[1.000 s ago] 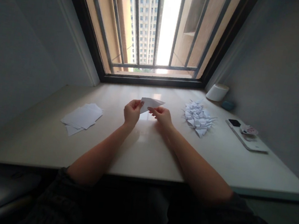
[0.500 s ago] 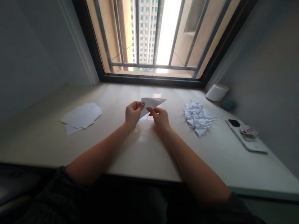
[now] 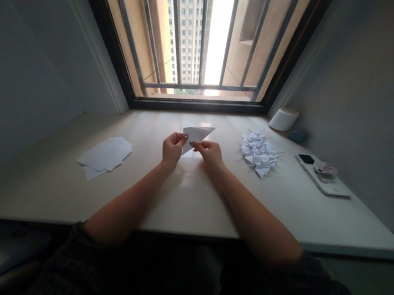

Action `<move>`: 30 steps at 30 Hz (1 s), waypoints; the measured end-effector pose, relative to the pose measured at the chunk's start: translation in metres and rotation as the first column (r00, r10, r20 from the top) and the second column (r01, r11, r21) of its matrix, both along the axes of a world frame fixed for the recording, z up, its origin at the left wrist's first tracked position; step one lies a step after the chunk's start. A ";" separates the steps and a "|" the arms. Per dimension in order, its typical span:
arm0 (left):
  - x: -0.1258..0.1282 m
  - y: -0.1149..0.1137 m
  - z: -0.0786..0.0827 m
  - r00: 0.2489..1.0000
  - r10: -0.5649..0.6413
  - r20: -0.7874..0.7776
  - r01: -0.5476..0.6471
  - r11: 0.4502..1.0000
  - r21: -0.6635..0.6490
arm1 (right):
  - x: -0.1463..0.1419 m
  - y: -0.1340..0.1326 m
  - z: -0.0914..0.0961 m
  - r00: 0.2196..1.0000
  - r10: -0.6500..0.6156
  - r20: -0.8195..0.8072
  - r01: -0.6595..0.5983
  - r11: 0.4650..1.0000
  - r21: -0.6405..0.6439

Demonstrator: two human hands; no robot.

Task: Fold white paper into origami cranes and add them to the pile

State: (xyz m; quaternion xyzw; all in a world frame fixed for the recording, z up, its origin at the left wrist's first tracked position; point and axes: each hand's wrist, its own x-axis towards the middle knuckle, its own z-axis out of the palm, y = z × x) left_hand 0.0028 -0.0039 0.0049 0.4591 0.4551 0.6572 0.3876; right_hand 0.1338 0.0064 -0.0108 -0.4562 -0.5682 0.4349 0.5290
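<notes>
Dark sleeves: nearest to me, pushed up both arms (image 3: 78, 252).
Left hand (image 3: 172, 150): thumb and fingers pinch the near left side of the paper.
Right hand (image 3: 212, 154): thumb and forefinger at the paper's lower right edge; they appear to pinch it, though the far fingers are hidden.
Folded white paper piece, pointed at its right end (image 3: 197, 133): held between both hands, over the middle of the glossy off-white tabletop (image 3: 190, 204).
Handling, as judged: very light, thin, bendable; stiffer along folds, easily creased or torn. Best held by its edges, lightly; the pointed tip would crumple first.
Loose stack of flat white paper sheets (image 3: 106, 153): left, well apart from the hands.
White phone with a dark camera block (image 3: 337, 189): far right, a small clear-and-pink item on it (image 3: 325, 168).
Heap of small folded white paper pieces with thin points (image 3: 259, 155): right of the right hand, apart; the nearest obstacle on that side.
White rounded container (image 3: 284, 119): back right corner.
Black window frame (image 3: 198, 106): behind everything.
Obstruction: none noted between the hands.
</notes>
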 end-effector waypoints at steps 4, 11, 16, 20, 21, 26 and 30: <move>-0.001 0.001 -0.001 1.000 0.004 -0.022 -0.004 1.000 -0.005 | 0.000 -0.001 0.004 0.990 -0.036 -0.138 0.029 0.998 -0.053; 0.000 -0.002 0.004 0.999 -0.050 -0.007 0.049 0.998 -0.044 | 0.003 0.000 0.003 0.981 -0.029 -0.191 0.018 0.998 -0.057; 0.003 -0.004 0.002 0.981 -0.187 -0.057 0.181 0.978 -0.102 | 0.004 0.000 0.004 0.975 -0.049 -0.218 0.032 0.996 -0.082; 0.002 -0.005 -0.002 0.962 -0.222 -0.157 0.199 0.969 -0.149 | 0.004 0.001 0.003 0.966 -0.037 -0.256 0.006 0.993 -0.122; 0.001 -0.005 -0.002 0.961 -0.229 -0.155 0.203 0.965 -0.165 | 0.004 0.001 0.003 0.962 -0.034 -0.271 -0.001 0.992 -0.130; 0.001 -0.007 0.003 0.953 -0.269 -0.140 0.236 0.947 -0.217 | 0.007 0.006 0.002 0.935 -0.112 -0.336 0.046 0.979 -0.196; 0.003 -0.008 0.002 0.942 -0.302 -0.144 0.258 0.930 -0.263 | 0.013 0.014 -0.001 0.863 -0.295 -0.411 0.200 0.945 -0.259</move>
